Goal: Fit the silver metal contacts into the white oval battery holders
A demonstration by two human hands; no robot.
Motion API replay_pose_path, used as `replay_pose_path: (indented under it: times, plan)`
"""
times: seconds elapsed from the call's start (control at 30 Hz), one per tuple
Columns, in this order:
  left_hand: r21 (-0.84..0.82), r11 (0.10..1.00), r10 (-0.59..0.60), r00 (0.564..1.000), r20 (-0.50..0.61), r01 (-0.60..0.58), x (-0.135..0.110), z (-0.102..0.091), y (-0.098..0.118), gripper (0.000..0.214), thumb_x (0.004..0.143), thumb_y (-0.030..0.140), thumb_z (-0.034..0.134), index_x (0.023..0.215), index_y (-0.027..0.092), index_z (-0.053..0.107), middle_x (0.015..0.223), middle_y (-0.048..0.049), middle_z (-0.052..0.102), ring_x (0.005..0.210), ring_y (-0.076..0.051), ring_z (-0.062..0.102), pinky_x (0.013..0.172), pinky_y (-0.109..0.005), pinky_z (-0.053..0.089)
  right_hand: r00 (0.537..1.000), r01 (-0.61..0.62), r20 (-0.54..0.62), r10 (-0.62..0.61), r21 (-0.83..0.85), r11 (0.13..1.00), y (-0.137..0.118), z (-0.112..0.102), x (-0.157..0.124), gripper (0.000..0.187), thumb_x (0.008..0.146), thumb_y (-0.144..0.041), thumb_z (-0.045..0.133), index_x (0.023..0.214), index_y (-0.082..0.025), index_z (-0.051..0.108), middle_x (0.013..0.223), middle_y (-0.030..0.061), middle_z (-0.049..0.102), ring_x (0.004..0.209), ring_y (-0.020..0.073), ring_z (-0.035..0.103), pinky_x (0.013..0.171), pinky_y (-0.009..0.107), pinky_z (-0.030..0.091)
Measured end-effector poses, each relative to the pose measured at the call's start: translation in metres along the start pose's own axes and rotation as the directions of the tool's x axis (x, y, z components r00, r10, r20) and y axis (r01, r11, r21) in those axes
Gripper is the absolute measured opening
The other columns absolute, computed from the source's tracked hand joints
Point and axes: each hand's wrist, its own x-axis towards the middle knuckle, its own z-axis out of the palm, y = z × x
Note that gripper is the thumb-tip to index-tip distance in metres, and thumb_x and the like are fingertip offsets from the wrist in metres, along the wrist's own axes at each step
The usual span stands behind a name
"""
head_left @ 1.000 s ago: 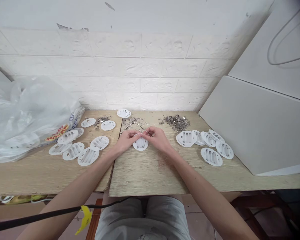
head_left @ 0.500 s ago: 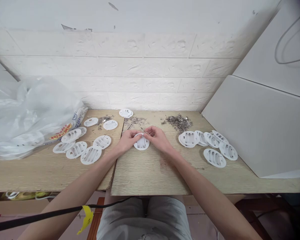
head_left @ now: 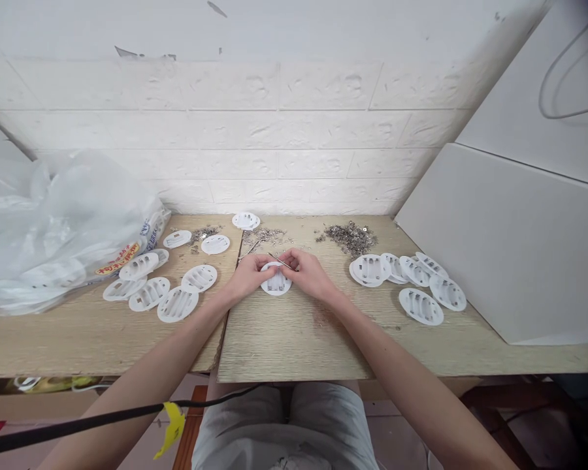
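A round white plastic battery holder [head_left: 276, 283] lies on the wooden table [head_left: 284, 339] between both my hands. My left hand [head_left: 247, 275] curls around its left and top edge, fingers closed on it. Fingers pinched, my right hand [head_left: 308, 273] grips thin metal tweezers [head_left: 280, 261] whose tips point at the holder's upper edge. Just behind the hands lies a small pile of metal contacts [head_left: 265, 236].
Several white holders [head_left: 163, 294] lie at the left beside a clear plastic bag [head_left: 53, 228]. More holders [head_left: 411, 281] lie at the right below a larger metal scrap pile [head_left: 349, 237]. A white slanted panel [head_left: 509, 241] stands at the right, and a brick wall behind.
Both hands stay on the holder. The tweezers' tip has shifted slightly left over the holder's top edge. The view has shifted a little.
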Motion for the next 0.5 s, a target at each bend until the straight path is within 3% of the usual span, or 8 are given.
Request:
replay_pose_path:
  times: [0.1, 0.2, 0.37, 0.5]
  plan:
    - [-0.060, 0.998, -0.034, 0.999, -0.018, 0.033, -0.0011, 0.0001, 0.0003, 0.022, 0.068, 0.032, 0.069, 0.079, 0.013, 0.069, 0.069, -0.0014, 0.066, 0.062, -0.012, 0.057, 0.058, -0.023, 0.042, 0.999, -0.039, 0.007, 0.039, 0.077, 0.996, 0.0029, 0.0003, 0.0015, 0.019, 0.077, -0.018, 0.058, 0.095, -0.014, 0.063, 0.080, 0.0031, 0.064, 0.070, 0.0128, 0.057, 0.063, 0.025, 0.044]
    - [-0.229, 0.969, -0.099, 0.995, -0.018, 0.093, -0.0002, -0.0008, -0.0010, 0.029, 0.068, 0.034, 0.073, 0.087, 0.012, 0.070, 0.077, -0.0042, 0.070, 0.068, -0.014, 0.060, 0.064, -0.024, 0.046, 0.996, -0.088, 0.006, 0.089, 0.261, 0.961, 0.0051, 0.0000, 0.0034, 0.017, 0.076, -0.023, 0.062, 0.090, -0.015, 0.063, 0.083, 0.0033, 0.064, 0.071, 0.0123, 0.057, 0.063, 0.024, 0.045]
    - [-0.623, 0.767, -0.103, 0.988, 0.117, 0.154, 0.0042, -0.0059, -0.0011, 0.027, 0.078, 0.030, 0.069, 0.097, 0.012, 0.071, 0.101, -0.0103, 0.071, 0.093, -0.018, 0.064, 0.088, -0.029, 0.049, 0.965, -0.216, 0.011, 0.261, 0.592, 0.776, 0.0041, -0.0033, 0.0054, 0.021, 0.071, -0.028, 0.068, 0.087, -0.015, 0.062, 0.076, 0.0006, 0.060, 0.060, 0.0082, 0.050, 0.048, 0.019, 0.035]
    - [-0.696, 0.690, -0.083, 0.977, 0.196, 0.198, 0.0045, -0.0088, 0.0004, 0.022, 0.082, 0.021, 0.065, 0.101, 0.012, 0.069, 0.108, -0.0108, 0.069, 0.100, -0.018, 0.064, 0.099, -0.032, 0.045, 0.952, -0.234, 0.019, 0.304, 0.682, 0.693, 0.0048, -0.0045, 0.0070, 0.022, 0.067, -0.025, 0.070, 0.083, -0.013, 0.062, 0.074, 0.0010, 0.058, 0.058, 0.0067, 0.045, 0.044, 0.018, 0.026]
